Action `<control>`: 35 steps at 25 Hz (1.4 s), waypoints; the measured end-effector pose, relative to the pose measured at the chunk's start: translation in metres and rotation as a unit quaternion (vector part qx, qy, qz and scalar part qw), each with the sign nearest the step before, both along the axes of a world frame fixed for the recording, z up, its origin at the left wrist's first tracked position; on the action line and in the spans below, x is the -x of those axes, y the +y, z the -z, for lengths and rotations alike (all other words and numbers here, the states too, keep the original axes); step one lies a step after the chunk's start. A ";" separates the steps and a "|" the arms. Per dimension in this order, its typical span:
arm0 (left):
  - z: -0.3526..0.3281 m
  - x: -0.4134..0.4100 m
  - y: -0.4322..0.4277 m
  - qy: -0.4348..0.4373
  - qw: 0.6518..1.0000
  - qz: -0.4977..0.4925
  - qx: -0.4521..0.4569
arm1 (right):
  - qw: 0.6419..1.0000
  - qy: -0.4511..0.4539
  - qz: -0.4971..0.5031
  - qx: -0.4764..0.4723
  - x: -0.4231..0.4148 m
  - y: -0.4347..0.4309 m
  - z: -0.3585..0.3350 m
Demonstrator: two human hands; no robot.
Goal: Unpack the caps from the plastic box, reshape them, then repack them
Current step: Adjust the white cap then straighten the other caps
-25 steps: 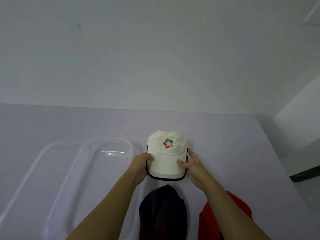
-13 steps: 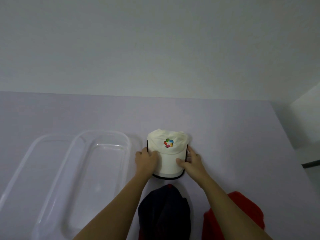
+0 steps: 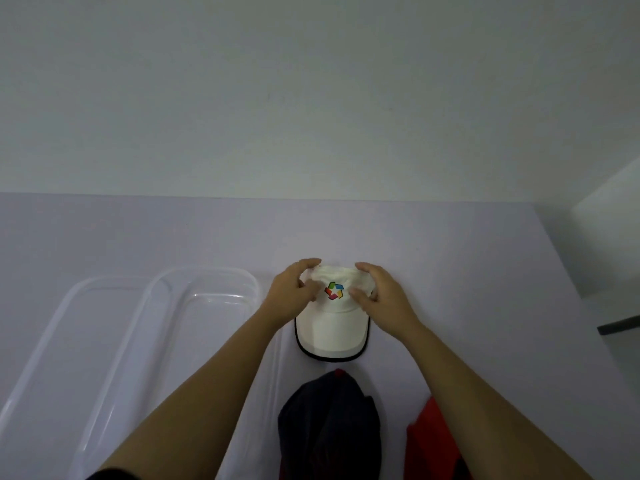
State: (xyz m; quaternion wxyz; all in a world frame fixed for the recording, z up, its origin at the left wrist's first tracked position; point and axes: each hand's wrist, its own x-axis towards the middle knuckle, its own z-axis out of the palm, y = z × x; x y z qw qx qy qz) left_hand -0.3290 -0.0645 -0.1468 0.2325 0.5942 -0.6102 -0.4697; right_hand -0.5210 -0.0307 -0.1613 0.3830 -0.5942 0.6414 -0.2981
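A white cap (image 3: 331,327) with a multicoloured logo and a black-edged brim lies on the pale table, brim toward me. My left hand (image 3: 291,296) cups the left side of its crown and my right hand (image 3: 379,296) cups the right side, fingers curled onto the fabric. Nearer to me lie a dark navy cap (image 3: 329,424) and a red cap (image 3: 433,441), partly cut off by the frame's lower edge. The clear plastic box (image 3: 204,282) stands to the left with nothing inside.
A second clear piece, probably the box's lid (image 3: 79,299), lies left of the box. The table (image 3: 467,271) ends at a white wall behind and at an edge on the right.
Both hands have slid from the sides of the brim up to the crown of the white cap. The cap has stayed in place on the table.
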 end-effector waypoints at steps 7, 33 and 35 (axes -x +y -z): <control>0.002 -0.001 -0.009 -0.089 0.992 0.089 0.027 | 0.997 0.019 -0.016 -0.072 -0.002 -0.009 0.002; 0.008 -0.001 -0.026 -0.169 0.969 0.161 0.083 | 0.989 0.137 -0.002 -0.059 -0.009 -0.032 0.002; 0.011 -0.003 -0.025 -0.144 0.979 0.128 0.069 | 0.992 0.119 -0.018 -0.050 -0.003 -0.029 0.004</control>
